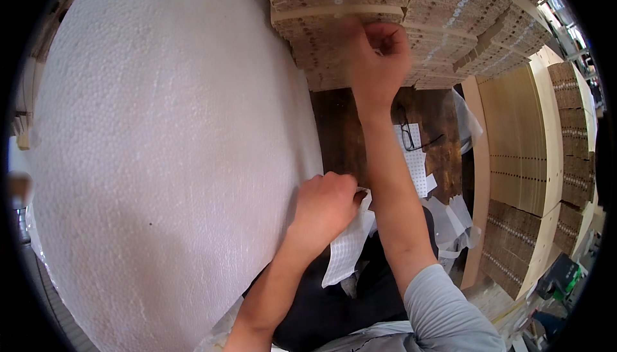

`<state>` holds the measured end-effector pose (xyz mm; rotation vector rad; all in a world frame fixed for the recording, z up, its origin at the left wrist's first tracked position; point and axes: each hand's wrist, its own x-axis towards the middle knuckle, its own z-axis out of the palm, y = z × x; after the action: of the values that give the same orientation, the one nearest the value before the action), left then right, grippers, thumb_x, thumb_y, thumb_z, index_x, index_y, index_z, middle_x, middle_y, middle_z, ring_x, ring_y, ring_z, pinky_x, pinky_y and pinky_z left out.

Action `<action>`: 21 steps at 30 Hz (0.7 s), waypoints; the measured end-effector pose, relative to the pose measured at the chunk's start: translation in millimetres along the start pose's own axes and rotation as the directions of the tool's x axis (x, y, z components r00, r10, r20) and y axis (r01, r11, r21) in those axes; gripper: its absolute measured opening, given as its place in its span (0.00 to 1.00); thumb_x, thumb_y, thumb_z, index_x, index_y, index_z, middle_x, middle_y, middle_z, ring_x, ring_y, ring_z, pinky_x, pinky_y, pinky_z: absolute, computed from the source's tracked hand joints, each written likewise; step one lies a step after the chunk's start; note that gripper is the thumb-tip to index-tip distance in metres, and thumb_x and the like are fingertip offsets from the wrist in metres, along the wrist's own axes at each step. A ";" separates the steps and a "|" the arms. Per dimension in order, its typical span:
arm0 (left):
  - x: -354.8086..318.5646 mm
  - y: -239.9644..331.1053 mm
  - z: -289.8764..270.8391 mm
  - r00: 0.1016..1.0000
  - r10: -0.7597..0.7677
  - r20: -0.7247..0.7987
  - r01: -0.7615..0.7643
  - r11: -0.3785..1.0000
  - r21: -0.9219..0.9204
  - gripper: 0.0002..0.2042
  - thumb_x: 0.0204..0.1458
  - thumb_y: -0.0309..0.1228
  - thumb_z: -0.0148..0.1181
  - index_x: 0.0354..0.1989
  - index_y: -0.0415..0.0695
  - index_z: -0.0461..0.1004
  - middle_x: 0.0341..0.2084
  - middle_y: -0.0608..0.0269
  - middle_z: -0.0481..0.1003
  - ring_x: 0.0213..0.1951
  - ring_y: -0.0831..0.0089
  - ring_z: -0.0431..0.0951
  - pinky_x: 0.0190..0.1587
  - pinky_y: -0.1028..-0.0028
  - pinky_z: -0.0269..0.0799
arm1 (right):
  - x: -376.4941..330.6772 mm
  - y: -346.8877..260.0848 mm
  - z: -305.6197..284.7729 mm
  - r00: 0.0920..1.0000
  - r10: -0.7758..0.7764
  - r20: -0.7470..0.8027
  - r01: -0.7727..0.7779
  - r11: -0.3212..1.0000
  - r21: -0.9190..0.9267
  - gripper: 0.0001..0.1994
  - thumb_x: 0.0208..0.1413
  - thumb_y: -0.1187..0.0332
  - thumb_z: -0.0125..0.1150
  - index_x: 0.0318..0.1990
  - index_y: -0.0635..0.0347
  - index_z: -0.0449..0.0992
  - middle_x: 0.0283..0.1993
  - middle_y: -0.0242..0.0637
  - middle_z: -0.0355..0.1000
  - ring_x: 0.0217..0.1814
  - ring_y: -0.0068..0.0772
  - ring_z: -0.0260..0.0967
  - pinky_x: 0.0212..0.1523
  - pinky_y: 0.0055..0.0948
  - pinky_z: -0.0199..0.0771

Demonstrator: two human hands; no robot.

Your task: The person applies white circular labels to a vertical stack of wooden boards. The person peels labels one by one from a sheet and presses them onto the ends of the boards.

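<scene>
- Far left and filling most of the view, a big white foam sheet (160, 159) lies spread out, its right edge curving down past the middle.
- Just at that edge, near the body, the left hand (324, 207) is closed around a white sheet of small round stickers (347, 249); the sheet hangs down from the fist over the dark lap.
- Moving right, the right hand (378, 56) reaches far up to the stack of drilled wooden boards (360, 11), fingertips pinched together against a board's edge face. Whether a sticker sits between them I cannot tell; it is too small.
- Below that arm, on the dark wooden floor (337, 133), lie a pair of glasses (411, 135) and more sticker sheets (418, 165), with peeled backing scraps (453, 220) beside them.
- Far right, more boards (520, 140) stand on edge in rows.
- Risk, as I judge it: the dangling sheet is held by one corner, so it could slip from the fist or crease against the lap, and the stickers could catch on each other.
- Another: the long reach could place the fingertips off the hole they aim at.
- Containers: none shows in view; everything loose lies on the bare floor.
</scene>
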<state>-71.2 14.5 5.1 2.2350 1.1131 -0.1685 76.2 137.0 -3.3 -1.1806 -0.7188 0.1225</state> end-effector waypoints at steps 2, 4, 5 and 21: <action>-4.5 0.6 3.4 1.000 0.021 -0.005 -0.020 0.999 0.030 0.12 0.54 0.41 0.65 0.39 0.47 0.84 0.29 0.45 0.81 0.34 0.45 0.82 0.41 0.52 0.78 | -1.7 -0.6 -1.4 1.000 -0.008 0.031 0.006 0.999 0.053 0.10 0.50 0.75 0.73 0.38 0.63 0.77 0.30 0.31 0.77 0.27 0.21 0.71 0.29 0.24 0.70; -5.1 -1.6 7.1 1.000 0.023 -0.004 -0.024 1.000 -0.006 0.12 0.53 0.40 0.65 0.38 0.46 0.84 0.29 0.44 0.80 0.34 0.45 0.81 0.41 0.52 0.78 | -10.4 -9.9 2.4 0.994 -0.062 0.084 0.056 0.996 0.073 0.12 0.51 0.75 0.72 0.42 0.62 0.76 0.31 0.32 0.78 0.27 0.21 0.72 0.28 0.23 0.69; -4.9 -1.6 7.6 1.000 0.028 -0.002 -0.028 0.999 -0.023 0.12 0.53 0.39 0.65 0.37 0.45 0.83 0.29 0.44 0.80 0.34 0.44 0.81 0.40 0.52 0.78 | -10.6 -10.6 4.2 0.995 -0.070 0.074 0.067 0.996 0.052 0.13 0.51 0.76 0.71 0.43 0.62 0.76 0.32 0.32 0.79 0.28 0.21 0.73 0.28 0.23 0.69; -5.1 0.2 7.6 0.998 0.060 -0.030 -0.060 0.998 -0.018 0.11 0.50 0.36 0.64 0.31 0.39 0.80 0.28 0.42 0.79 0.35 0.42 0.80 0.40 0.49 0.76 | -4.2 -12.4 7.5 0.979 -0.196 0.048 0.202 0.955 -0.218 0.17 0.48 0.76 0.71 0.46 0.59 0.73 0.33 0.34 0.82 0.29 0.29 0.80 0.31 0.29 0.76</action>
<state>-73.1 6.5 1.0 2.2579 1.0573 -0.1000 65.2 136.2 7.0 -1.3124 -0.8874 -0.1147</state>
